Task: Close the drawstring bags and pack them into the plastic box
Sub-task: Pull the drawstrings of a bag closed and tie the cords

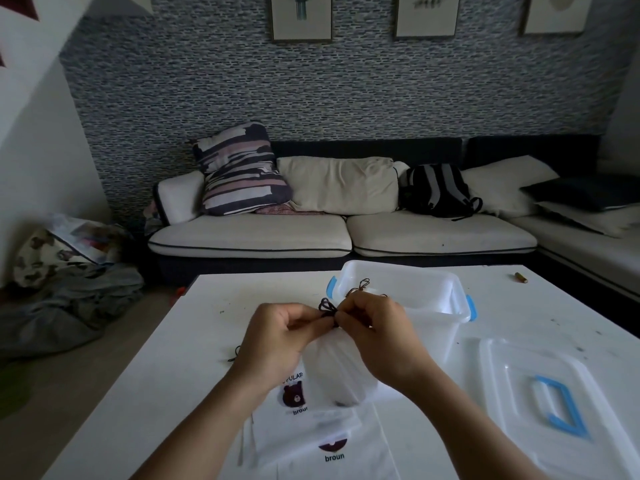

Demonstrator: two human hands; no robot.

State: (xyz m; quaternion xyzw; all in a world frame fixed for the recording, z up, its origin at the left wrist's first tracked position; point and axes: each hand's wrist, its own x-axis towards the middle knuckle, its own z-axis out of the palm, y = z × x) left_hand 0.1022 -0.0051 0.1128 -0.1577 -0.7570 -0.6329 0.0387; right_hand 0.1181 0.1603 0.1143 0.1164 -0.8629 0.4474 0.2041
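sofa (346, 233), backpack (437, 190), striped cushion (239, 169)

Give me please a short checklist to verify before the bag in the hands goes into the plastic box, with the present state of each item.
1. Both hands on the cord: ok, left hand and right hand pinch the dark drawstring.
2. Mouth of the white bag gathered: ok.
3. Knot finished: cannot tell, fingers cover it.
4. Plastic box open: ok, its lid lies on the table to the right.
5. Room left in the box: cannot tell.
6. More bags waiting: ok, flat bags lie near the table edge.
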